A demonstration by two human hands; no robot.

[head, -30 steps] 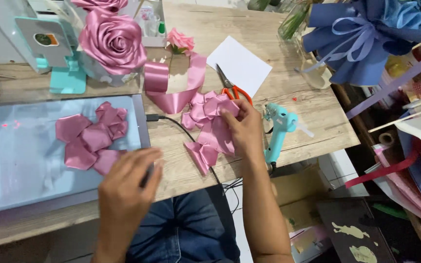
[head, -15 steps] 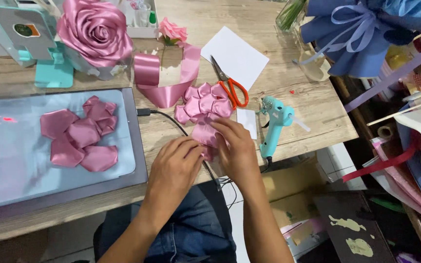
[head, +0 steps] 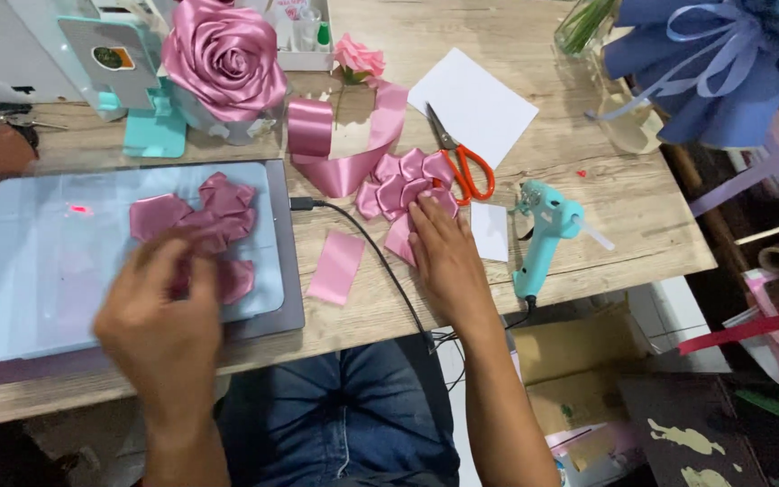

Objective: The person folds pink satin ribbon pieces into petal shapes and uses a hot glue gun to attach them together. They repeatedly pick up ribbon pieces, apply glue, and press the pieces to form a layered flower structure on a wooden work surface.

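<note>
My left hand (head: 169, 320), fingers pinched though I can't tell on what, hovers just short of the folded petals (head: 200, 221), while my right hand (head: 444, 257) presses flat on the other petal pile (head: 403, 185).

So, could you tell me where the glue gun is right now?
In the head view, the teal glue gun lies on the wooden table, just right of the right hand, below the orange-handled scissors.

A light wooden surface (head: 588, 194) fills the view, with cardboard boxes (head: 579, 361) on the floor to its right.
</note>
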